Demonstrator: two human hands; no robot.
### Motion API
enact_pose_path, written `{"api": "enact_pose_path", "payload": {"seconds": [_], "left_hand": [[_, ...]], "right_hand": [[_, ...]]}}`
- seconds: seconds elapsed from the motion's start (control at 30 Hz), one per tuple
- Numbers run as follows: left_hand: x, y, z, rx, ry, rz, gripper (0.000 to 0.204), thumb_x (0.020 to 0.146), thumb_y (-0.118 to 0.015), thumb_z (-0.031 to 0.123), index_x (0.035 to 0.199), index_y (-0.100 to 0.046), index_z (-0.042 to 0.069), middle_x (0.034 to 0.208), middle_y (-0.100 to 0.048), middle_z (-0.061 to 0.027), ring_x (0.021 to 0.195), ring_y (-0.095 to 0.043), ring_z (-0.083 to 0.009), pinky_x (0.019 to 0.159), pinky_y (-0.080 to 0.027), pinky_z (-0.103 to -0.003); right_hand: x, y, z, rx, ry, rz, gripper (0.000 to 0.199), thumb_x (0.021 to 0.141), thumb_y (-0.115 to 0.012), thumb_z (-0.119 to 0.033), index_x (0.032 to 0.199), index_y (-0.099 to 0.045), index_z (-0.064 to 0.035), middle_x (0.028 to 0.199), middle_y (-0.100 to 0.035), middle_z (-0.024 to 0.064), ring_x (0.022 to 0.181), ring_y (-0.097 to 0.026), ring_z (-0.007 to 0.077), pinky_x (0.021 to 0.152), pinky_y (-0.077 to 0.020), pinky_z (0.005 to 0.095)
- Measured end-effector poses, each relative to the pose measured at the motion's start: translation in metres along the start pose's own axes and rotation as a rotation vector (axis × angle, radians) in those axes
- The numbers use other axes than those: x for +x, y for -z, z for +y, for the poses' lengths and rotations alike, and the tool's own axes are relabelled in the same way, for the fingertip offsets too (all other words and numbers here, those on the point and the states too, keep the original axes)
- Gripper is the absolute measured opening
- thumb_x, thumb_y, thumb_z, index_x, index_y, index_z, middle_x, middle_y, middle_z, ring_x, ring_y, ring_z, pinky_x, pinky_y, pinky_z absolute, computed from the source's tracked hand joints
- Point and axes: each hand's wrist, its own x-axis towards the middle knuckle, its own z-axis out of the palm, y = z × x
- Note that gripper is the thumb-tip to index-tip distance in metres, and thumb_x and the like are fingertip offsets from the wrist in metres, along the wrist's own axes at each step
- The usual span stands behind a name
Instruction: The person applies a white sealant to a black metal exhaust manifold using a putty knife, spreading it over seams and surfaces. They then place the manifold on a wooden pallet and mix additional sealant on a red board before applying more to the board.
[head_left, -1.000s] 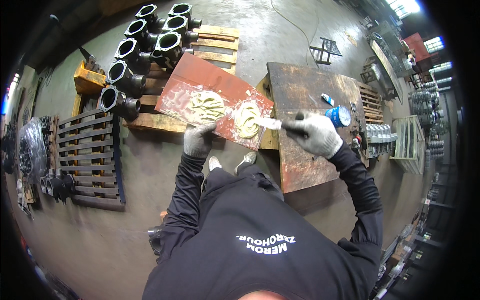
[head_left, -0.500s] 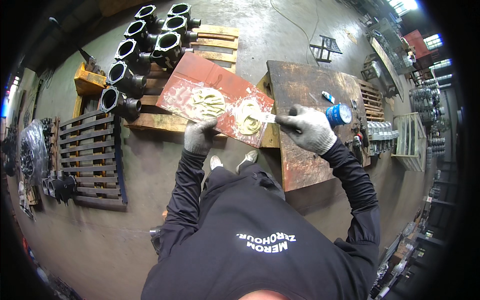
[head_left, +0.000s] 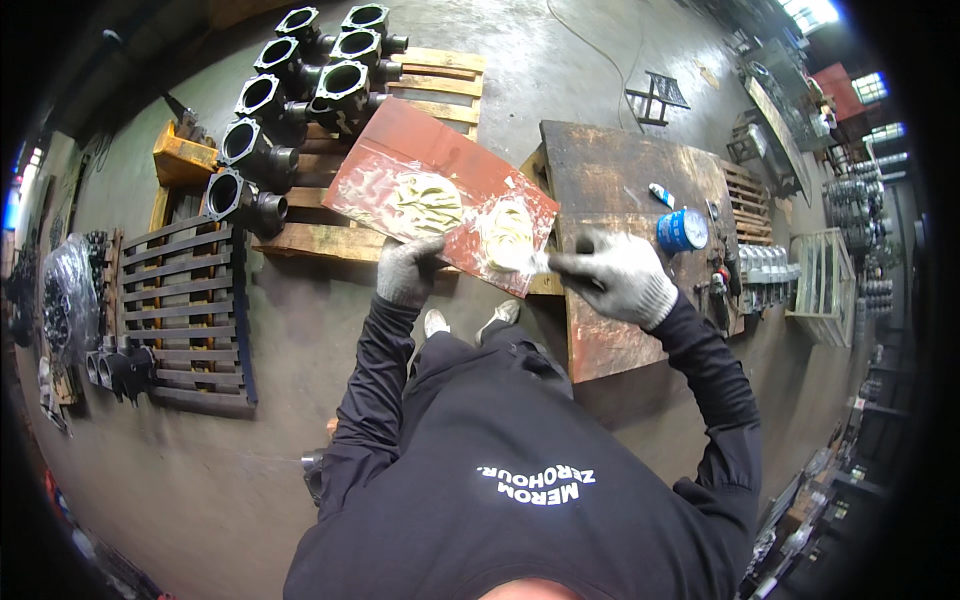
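My left hand (head_left: 408, 272), in a grey work glove, is closed on the near edge of a reddish-brown board (head_left: 425, 135), thumb on top. Two patches of pale cream paste lie on the board: a broad ridged one (head_left: 428, 205) on the left and a smaller one (head_left: 507, 238) on the right. My right hand (head_left: 625, 280), gloved too, grips a flat, pale putty knife (head_left: 540, 262), blurred and mostly hidden by the fingers. Its blade is at the lower right edge of the smaller paste patch.
On my right stands a worn wooden table (head_left: 625, 345) with a blue can (head_left: 682, 231) and a small tube (head_left: 661, 194). Black pipe castings (head_left: 340, 90) fill a wooden pallet (head_left: 440, 75) ahead on the left. A slatted rack (head_left: 185, 320) lies farther left; a stool (head_left: 658, 97) stands beyond the table.
The putty knife has moved down over the smaller paste patch to its near edge, and the patch looks flatter and longer. My left hand keeps its hold on the board.
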Motion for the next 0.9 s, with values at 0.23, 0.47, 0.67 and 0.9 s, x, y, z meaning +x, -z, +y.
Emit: {"api": "enact_pose_path", "payload": {"seconds": [0.23,0.47,0.67,0.9], "left_hand": [[0.000,-0.004,-0.002,-0.402,0.311,0.102,0.029,0.080,-0.071,-0.007,0.108,-0.075,0.000,0.111,-0.076,-0.0139,0.106,-0.073,-0.0286,0.094,-0.058,-0.039],[0.000,0.004,-0.012,-0.044,0.083,-0.044,0.030,0.087,-0.068,-0.004,0.117,-0.069,-0.001,0.110,-0.073,-0.0097,0.101,-0.071,-0.0220,0.091,-0.058,-0.035],[0.006,0.013,-0.004,0.526,-0.425,-0.187,0.033,0.090,-0.067,-0.004,0.122,-0.066,-0.003,0.110,-0.072,-0.0086,0.096,-0.072,-0.0201,0.083,-0.060,-0.036],[0.005,0.005,0.007,0.363,-0.197,-0.126,0.023,0.085,-0.069,-0.009,0.104,-0.077,0.000,0.106,-0.076,-0.0154,0.097,-0.075,-0.0248,0.084,-0.062,-0.036]], "right_hand": [[-0.003,-0.001,0.003,-0.039,-0.062,-0.155,0.026,0.090,-0.079,-0.026,0.116,-0.079,-0.0246,0.083,-0.062,0.0080,0.075,-0.068,0.0288,0.064,-0.0537,0.0436],[0.012,-0.001,-0.002,-0.068,-0.164,-0.016,0.024,0.090,-0.078,-0.025,0.113,-0.079,-0.0208,0.084,-0.063,0.0103,0.075,-0.068,0.0288,0.064,-0.0538,0.0433],[0.013,0.003,-0.010,-0.144,-0.048,0.114,0.027,0.090,-0.076,-0.024,0.117,-0.077,-0.0219,0.085,-0.061,0.0096,0.076,-0.067,0.0282,0.064,-0.0530,0.0434],[0.017,0.009,-0.016,-0.146,0.018,0.092,0.026,0.092,-0.074,-0.026,0.118,-0.077,-0.0227,0.087,-0.061,0.0091,0.076,-0.067,0.0293,0.065,-0.0528,0.0435]]}}
